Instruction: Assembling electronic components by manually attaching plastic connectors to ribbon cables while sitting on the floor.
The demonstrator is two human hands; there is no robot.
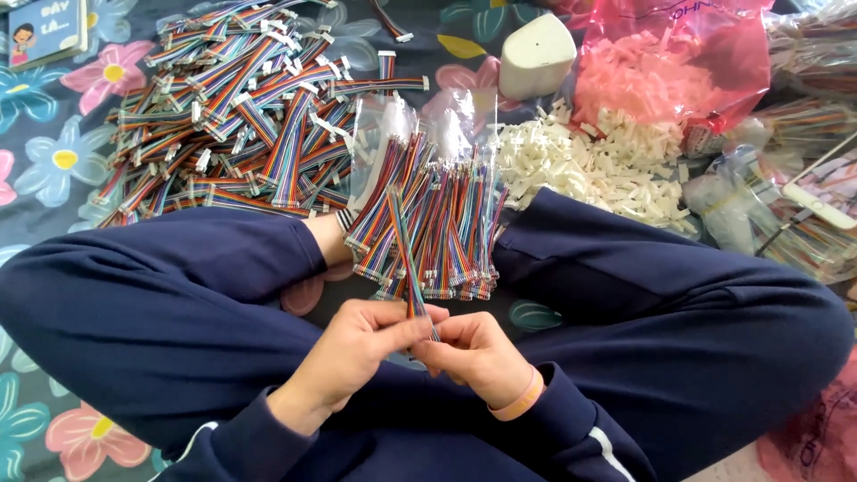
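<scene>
I judge the step in hand to be fitting an end onto one rainbow ribbon cable (406,259). My left hand (357,353) and right hand (478,357) meet over my lap, fingers of both pinched shut on the cable's lower end, the rest standing up toward the sorted bundle (428,223). The next move calls for steady alignment at the fingertips. A pink plastic bag (714,54) of white connectors sits at upper right, loose white connectors (589,161) below it, a white rounded box (536,54) beside it, and a small picture book (45,31) at upper left.
</scene>
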